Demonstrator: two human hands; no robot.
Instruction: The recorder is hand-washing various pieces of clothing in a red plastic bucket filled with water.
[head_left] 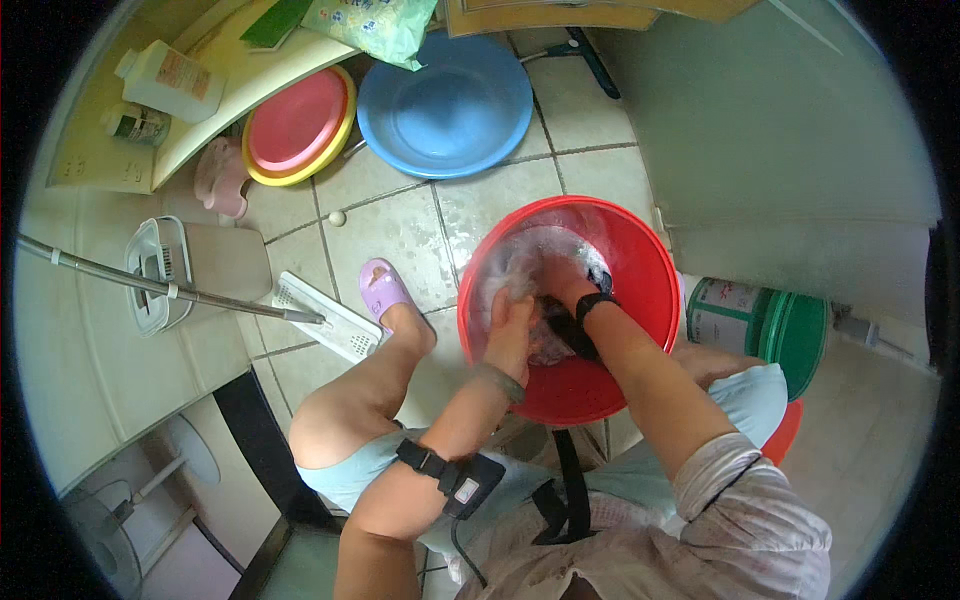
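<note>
Both hands reach down into a red bucket [648,340] between my legs, which holds foamy water [545,245]. My left hand [510,322] is at the left inside the bucket, its fingers blurred and partly lost in suds. Deeper in, my right hand [564,282] has its fingers hidden by foam. Dark, wet-looking cloth [570,330] lies beside and below the hands, and another dark patch [598,278] shows past the right wrist. Whether either hand grips the cloth is hidden.
A blue basin [445,110] and pink and yellow basins [300,120] rest beyond the bucket. At right lies a green-lidded tub [790,335]. A flat white mop head [328,318] with a metal pole lies left, near my slippered foot [385,290]. A shelf [225,105] with bottles juts from upper left.
</note>
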